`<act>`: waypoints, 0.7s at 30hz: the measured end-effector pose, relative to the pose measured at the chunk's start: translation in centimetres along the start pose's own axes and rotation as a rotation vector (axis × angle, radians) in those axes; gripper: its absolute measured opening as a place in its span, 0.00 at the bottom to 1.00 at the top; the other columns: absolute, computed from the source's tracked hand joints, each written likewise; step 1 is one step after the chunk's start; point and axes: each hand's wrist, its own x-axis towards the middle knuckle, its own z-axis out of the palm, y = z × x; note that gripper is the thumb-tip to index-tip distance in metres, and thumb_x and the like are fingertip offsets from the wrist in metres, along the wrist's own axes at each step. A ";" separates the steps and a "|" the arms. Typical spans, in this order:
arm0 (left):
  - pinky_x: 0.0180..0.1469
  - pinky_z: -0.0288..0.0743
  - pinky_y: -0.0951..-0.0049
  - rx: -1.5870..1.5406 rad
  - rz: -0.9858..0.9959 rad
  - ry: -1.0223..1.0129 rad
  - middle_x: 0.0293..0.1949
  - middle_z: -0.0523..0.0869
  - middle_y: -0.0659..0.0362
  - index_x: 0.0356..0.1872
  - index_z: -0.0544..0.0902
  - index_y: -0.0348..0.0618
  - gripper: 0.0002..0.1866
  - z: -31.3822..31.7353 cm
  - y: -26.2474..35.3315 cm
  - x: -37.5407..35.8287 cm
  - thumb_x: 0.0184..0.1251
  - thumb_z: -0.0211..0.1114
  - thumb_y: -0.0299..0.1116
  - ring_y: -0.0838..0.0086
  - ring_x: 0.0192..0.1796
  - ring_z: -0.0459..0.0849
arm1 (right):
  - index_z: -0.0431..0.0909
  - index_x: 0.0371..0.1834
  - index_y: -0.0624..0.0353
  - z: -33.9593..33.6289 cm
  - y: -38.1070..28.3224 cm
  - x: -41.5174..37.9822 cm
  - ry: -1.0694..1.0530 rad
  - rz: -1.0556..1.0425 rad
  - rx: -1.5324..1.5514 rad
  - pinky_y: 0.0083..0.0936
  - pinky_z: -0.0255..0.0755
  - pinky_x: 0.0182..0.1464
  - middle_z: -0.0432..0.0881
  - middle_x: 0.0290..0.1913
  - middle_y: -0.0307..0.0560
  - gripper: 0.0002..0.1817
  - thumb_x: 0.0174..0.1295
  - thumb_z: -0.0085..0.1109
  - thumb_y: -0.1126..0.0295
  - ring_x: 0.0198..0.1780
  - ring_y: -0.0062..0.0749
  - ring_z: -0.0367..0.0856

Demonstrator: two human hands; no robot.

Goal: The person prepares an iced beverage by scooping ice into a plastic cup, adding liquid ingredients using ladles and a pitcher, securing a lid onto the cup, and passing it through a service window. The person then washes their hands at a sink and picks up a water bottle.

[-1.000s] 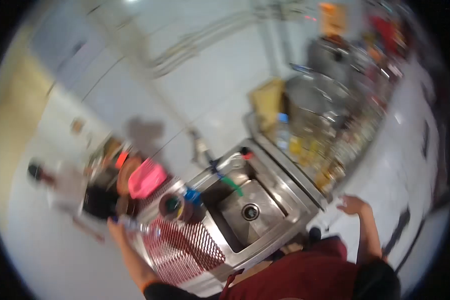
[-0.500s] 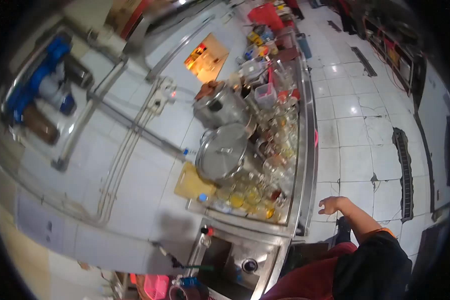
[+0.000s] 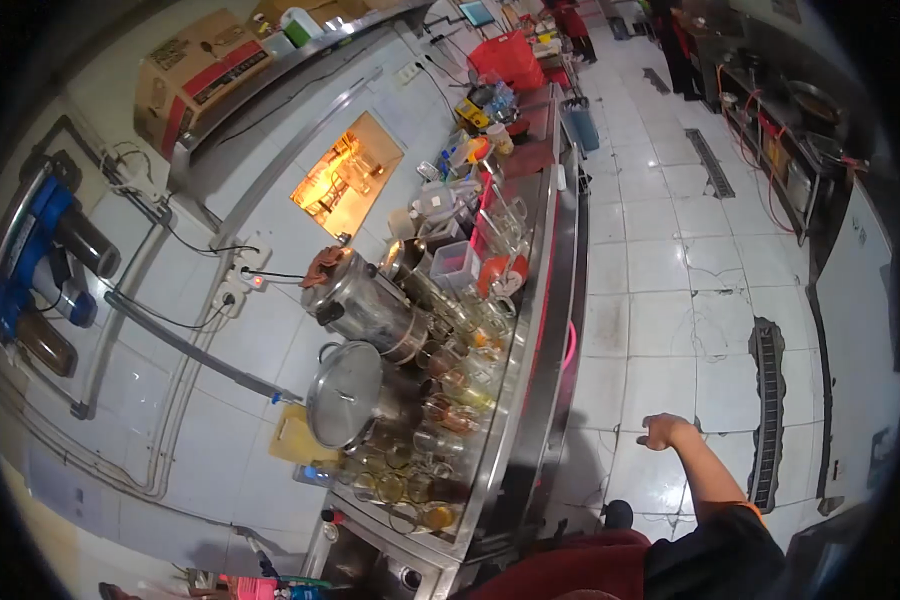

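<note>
My right hand is held out over the white tiled floor, to the right of the steel counter. Its fingers are loosely bent and apart, with nothing visible in them. Many glass cups and mugs crowd the counter, nearest to that hand among the loose objects but not touched by it. Beside them stand a large lidded steel pot and a tall metal container. My left hand is out of view.
A steel sink lies at the bottom. Floor drains run along the right side. A blue bin stands beyond the counter. People in dark red and black stand far off, near cooking equipment.
The view has shifted: the counter and pots now sit farther left and lower, and the sink is mostly out of frame. My right hand remains extended, its fingers slightly more bent.
</note>
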 end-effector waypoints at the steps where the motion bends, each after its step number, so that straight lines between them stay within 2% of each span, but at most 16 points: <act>1: 0.61 0.73 0.57 -0.036 -0.035 -0.007 0.60 0.78 0.38 0.60 0.78 0.38 0.32 -1.2 1.2 1.8 0.66 0.64 0.54 0.54 0.57 0.82 | 0.76 0.61 0.61 0.1 0.5 0.1 -0.022 -0.002 0.007 0.41 0.70 0.66 0.78 0.62 0.59 0.34 0.62 0.56 0.44 0.64 0.52 0.75; 3: 0.57 0.65 0.22 -0.543 -0.035 0.042 0.63 0.78 0.42 0.61 0.79 0.43 0.31 -3.6 7.9 1.7 0.65 0.64 0.54 0.36 0.55 0.79 | 0.69 0.69 0.58 0.5 1.3 0.9 -0.039 -0.032 0.116 0.40 0.67 0.68 0.74 0.66 0.57 0.37 0.64 0.54 0.43 0.68 0.52 0.71; 4: 0.57 0.65 0.22 -0.541 -0.017 0.038 0.63 0.78 0.42 0.61 0.79 0.43 0.31 -3.8 9.2 3.4 0.65 0.64 0.54 0.36 0.55 0.79 | 0.69 0.69 0.58 0.8 1.2 1.0 -0.047 -0.026 0.132 0.40 0.67 0.68 0.74 0.66 0.57 0.37 0.64 0.54 0.43 0.68 0.52 0.71; 7: 0.70 0.63 0.64 -0.853 0.381 0.055 0.64 0.77 0.46 0.66 0.72 0.33 0.33 -2.1 11.9 12.0 0.69 0.61 0.50 0.58 0.68 0.73 | 0.69 0.69 0.56 1.8 1.2 1.5 -0.031 -0.112 0.160 0.40 0.68 0.67 0.76 0.65 0.57 0.36 0.65 0.53 0.42 0.67 0.52 0.72; 9: 0.68 0.63 0.69 -0.703 0.465 0.236 0.60 0.79 0.51 0.60 0.76 0.31 0.25 -1.3 18.9 11.1 0.75 0.57 0.44 0.66 0.62 0.76 | 0.69 0.68 0.58 1.0 1.2 0.3 -0.019 -0.198 0.259 0.39 0.69 0.66 0.77 0.63 0.58 0.37 0.65 0.53 0.41 0.65 0.52 0.74; 11: 0.65 0.64 0.73 -0.849 0.635 0.225 0.58 0.80 0.55 0.58 0.79 0.33 0.22 0.5 26.8 7.4 0.75 0.58 0.42 0.71 0.59 0.76 | 0.69 0.68 0.60 -1.3 1.6 -1.6 -0.057 -0.218 0.300 0.37 0.69 0.65 0.77 0.62 0.59 0.38 0.65 0.53 0.41 0.64 0.52 0.75; 13: 0.57 0.68 0.78 -0.949 0.760 0.078 0.50 0.82 0.58 0.54 0.81 0.35 0.18 2.6 33.9 4.3 0.74 0.60 0.39 0.77 0.52 0.77 | 0.71 0.66 0.60 -2.6 3.0 -1.9 -0.061 -0.298 0.577 0.35 0.71 0.61 0.82 0.56 0.60 0.37 0.64 0.56 0.41 0.59 0.50 0.79; 14: 0.51 0.69 0.79 -0.915 0.686 -0.060 0.46 0.81 0.61 0.52 0.81 0.37 0.15 3.0 37.7 1.7 0.74 0.61 0.37 0.79 0.47 0.76 | 0.71 0.66 0.60 -2.8 4.0 -1.7 -0.071 -0.300 0.557 0.35 0.71 0.61 0.82 0.56 0.60 0.37 0.64 0.56 0.41 0.59 0.50 0.79; 16: 0.38 0.69 0.81 -0.969 0.785 -0.181 0.35 0.79 0.66 0.45 0.82 0.40 0.08 4.2 45.6 -4.5 0.71 0.64 0.32 0.84 0.35 0.73 | 0.75 0.62 0.56 -3.0 6.7 -0.6 -0.018 -0.270 0.532 0.32 0.73 0.57 0.84 0.52 0.57 0.33 0.62 0.62 0.44 0.52 0.44 0.82; 17: 0.37 0.69 0.80 -0.972 0.923 -0.120 0.34 0.79 0.66 0.43 0.81 0.39 0.07 5.6 49.0 -7.1 0.69 0.65 0.30 0.83 0.34 0.73 | 0.76 0.61 0.56 -3.6 7.6 -0.2 -0.016 -0.241 0.514 0.32 0.74 0.55 0.85 0.51 0.56 0.33 0.62 0.62 0.42 0.50 0.43 0.82; 19: 0.37 0.73 0.78 -1.020 1.125 -0.238 0.33 0.82 0.62 0.39 0.81 0.39 0.07 6.1 55.6 -13.9 0.63 0.69 0.27 0.81 0.35 0.77 | 0.76 0.62 0.57 -3.7 9.8 1.7 -0.025 -0.161 0.565 0.32 0.76 0.51 0.86 0.47 0.55 0.34 0.62 0.62 0.41 0.47 0.39 0.84; 21: 0.32 0.75 0.73 -0.949 1.265 -0.461 0.27 0.82 0.61 0.35 0.81 0.41 0.09 6.4 61.1 -19.1 0.58 0.73 0.30 0.76 0.28 0.79 | 0.72 0.64 0.58 -4.9 11.6 3.9 -0.124 -0.186 0.634 0.27 0.77 0.47 0.86 0.48 0.51 0.28 0.66 0.60 0.55 0.43 0.32 0.85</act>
